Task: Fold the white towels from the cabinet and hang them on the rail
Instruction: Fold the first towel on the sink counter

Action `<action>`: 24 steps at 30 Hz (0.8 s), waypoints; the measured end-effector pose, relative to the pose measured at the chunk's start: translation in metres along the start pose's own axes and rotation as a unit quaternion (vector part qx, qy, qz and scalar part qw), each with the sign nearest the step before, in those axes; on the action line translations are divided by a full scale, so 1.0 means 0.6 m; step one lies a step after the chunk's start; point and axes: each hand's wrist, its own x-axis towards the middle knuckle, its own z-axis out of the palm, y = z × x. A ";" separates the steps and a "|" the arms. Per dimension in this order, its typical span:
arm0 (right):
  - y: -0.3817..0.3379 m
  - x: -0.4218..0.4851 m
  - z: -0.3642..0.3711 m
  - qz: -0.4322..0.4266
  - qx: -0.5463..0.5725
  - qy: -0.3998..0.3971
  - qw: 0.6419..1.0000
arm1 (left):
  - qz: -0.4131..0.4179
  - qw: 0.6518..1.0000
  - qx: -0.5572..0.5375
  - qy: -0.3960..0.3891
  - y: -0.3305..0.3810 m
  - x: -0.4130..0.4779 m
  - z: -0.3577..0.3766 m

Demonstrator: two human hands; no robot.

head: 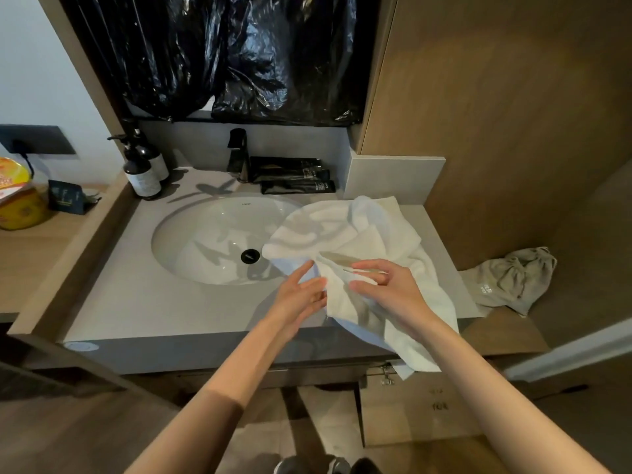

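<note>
The left hand [302,292] lies open against the towel [342,230]; the right hand [386,289] pinches a fold. Find both corners, spread it flat on the table [136,302], then fold.

towel [342,227] — soft white cloth | sink [205,234] — glossy ceramic | counter [136,302] matt grey | bag [273,46] crinkled glossy plastic
</note>
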 end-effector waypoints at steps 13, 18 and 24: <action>0.048 0.002 0.008 0.004 0.052 0.046 0.998 | 0.011 1.000 -0.007 -0.011 -0.007 -0.023 0.045; 0.030 0.005 0.007 -0.030 0.087 0.039 0.995 | 0.004 0.999 0.027 0.046 -0.006 -0.029 0.049; 0.024 0.003 0.004 -0.097 0.015 -0.020 0.995 | -0.019 0.997 -0.054 0.060 0.004 -0.022 0.049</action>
